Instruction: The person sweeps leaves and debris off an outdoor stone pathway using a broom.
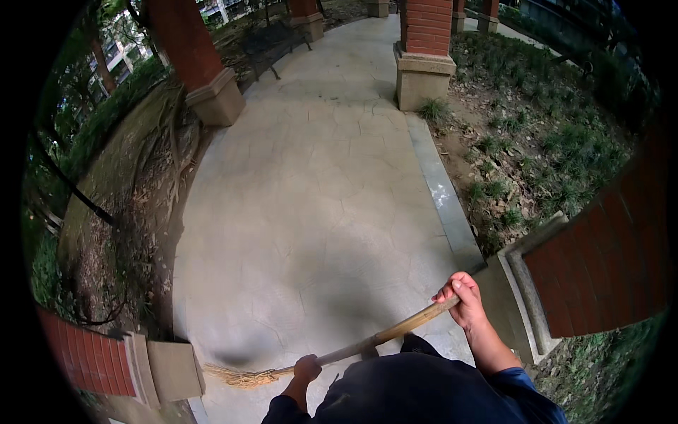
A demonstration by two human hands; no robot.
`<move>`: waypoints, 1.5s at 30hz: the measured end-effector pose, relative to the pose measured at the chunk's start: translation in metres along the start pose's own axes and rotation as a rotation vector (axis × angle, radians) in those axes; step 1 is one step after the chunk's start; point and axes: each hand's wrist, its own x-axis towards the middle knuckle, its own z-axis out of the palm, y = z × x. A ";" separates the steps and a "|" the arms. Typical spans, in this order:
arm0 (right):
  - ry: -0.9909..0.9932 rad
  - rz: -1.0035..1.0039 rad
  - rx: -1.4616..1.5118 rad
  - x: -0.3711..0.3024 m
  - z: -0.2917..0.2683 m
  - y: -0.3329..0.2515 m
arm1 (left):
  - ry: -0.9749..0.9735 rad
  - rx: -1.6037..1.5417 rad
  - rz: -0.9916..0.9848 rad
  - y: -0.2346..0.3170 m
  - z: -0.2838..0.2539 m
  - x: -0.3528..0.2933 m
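A broom (395, 330) with a long wooden handle slants across in front of my body. Up at the handle's right end, my right hand (460, 297) is closed around it. Lower down, close to the bristles, my left hand (307, 368) grips the same handle. The straw bristles (244, 375) point left and lie low over the pale paving near the left column's base. From this view I cannot tell how firmly they touch the ground.
A paved walkway (318, 198) runs ahead between brick columns. Stone bases stand close on my right (526, 290) and left (173, 371). A dark bench (275, 46) sits at the far left. Soil and low plants (522, 162) border the right edge, roots and leaves the left.
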 end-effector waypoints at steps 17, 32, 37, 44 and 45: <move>-0.039 0.169 0.124 0.292 -0.019 0.010 | -0.051 -0.057 -0.167 0.042 -0.140 0.147; 0.136 0.003 0.044 0.485 0.031 0.030 | -0.091 0.052 0.045 0.009 -0.292 0.407; 0.265 -0.090 0.056 0.560 0.067 0.037 | 0.056 0.119 0.039 -0.004 -0.370 0.515; 0.297 -0.168 0.064 0.657 0.075 0.027 | 0.145 0.110 0.113 0.016 -0.455 0.606; 0.271 -0.164 0.078 0.670 0.071 0.027 | 0.145 0.113 0.122 0.018 -0.462 0.617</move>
